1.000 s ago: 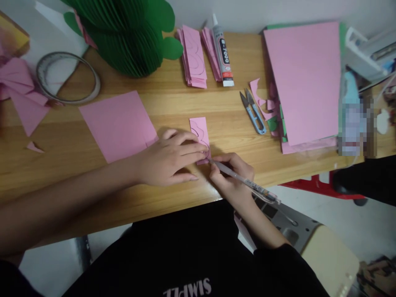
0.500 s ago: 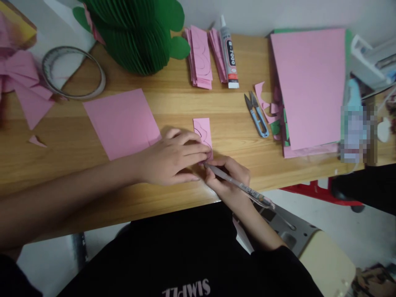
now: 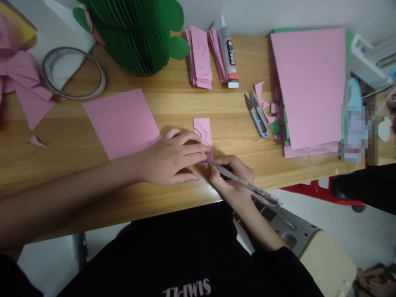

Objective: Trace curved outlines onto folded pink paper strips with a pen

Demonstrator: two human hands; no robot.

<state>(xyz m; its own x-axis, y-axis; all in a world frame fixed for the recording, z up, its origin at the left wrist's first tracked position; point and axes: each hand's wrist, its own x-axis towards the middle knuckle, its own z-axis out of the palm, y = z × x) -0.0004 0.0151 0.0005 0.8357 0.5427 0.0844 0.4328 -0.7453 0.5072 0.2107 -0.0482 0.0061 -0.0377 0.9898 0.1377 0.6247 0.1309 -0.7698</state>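
Clock taken about the pink strip, twelve toward the wall. Leftmost logged: tape roll, out at ten. Next, pink square at nine, its right side meeting the left hand. Left grip: fingers extended and lightly spread, palm down, pinching nothing; fingertips overlie the strip, entering from nine. Strip lies flat, long axis close to twelve–six, curved ink lines on it, lower half partly hidden by fingers. Left is the nearer hand, in contact. Right hand sits just beside, at four. Right grip: closed in a writing pinch on the pen; point at the strip's lower right corner, barrel sloping away toward four. Whether the point touches paper: cannot tell. Edges: the front of the surface runs near, at six, below both hands. Room: bare wood shows from twelve round to two, reaching the snips at two; paper stack beyond, same bearing.
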